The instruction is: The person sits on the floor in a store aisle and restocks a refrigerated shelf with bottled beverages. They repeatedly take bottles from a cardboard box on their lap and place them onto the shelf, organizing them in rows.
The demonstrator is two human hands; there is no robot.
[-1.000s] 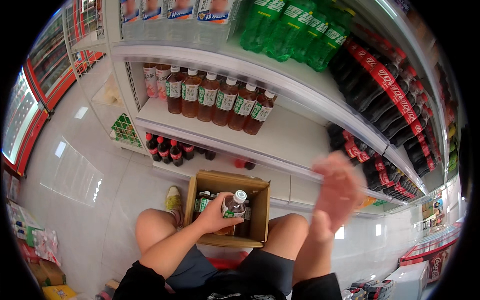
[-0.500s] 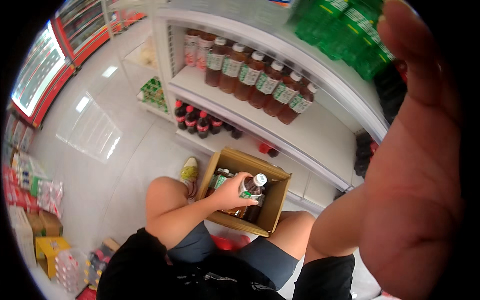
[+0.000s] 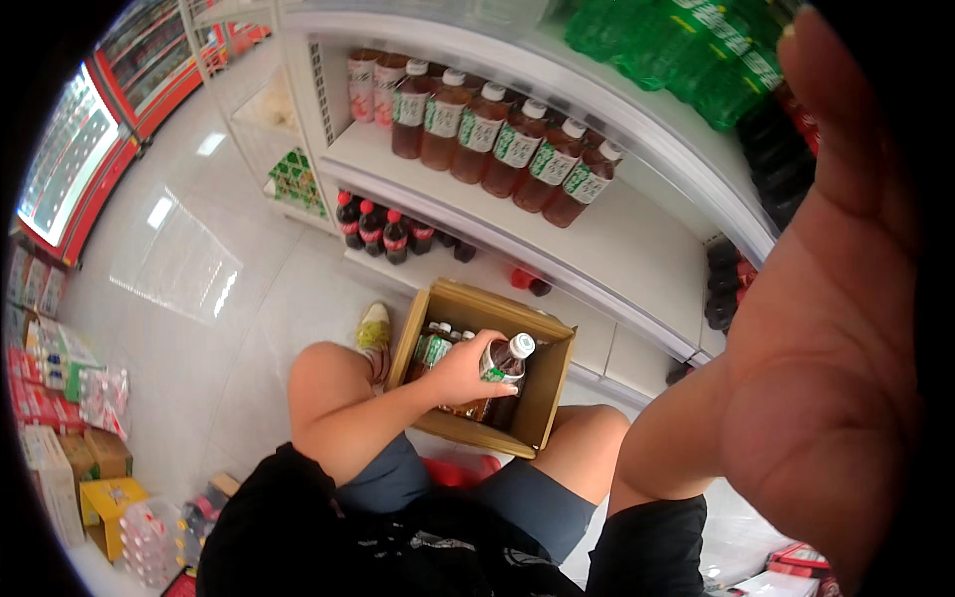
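My left hand [image 3: 466, 376] is wrapped round a drink bottle [image 3: 505, 365] of dark brown liquid, with a white cap and a green-and-white label. It holds the bottle slightly tilted over an open cardboard box [image 3: 545, 403] between my knees. More bottles [image 3: 435, 343] with white caps stand in the box's left part, partly hidden by my hand. My right hand [image 3: 816, 368] is raised very close at the right side, palm showing, with a finger stretched upward; the picture's dark rim hides the rest of its fingers. Nothing shows in it.
Ahead, a white shelf [image 3: 647, 259] carries a row of similar brown bottles [image 3: 479, 132]. Dark cola bottles [image 3: 370, 227] stand on the lower shelf, and green bottles [image 3: 676, 60] above. Cartons and packs [image 3: 104, 507] lie at the left, with lit red coolers [image 3: 70, 169] beyond.
The view has shifted slightly, so the shelf sits a little higher and further left. My left hand still holds the bottle over the box; my right hand stays raised.
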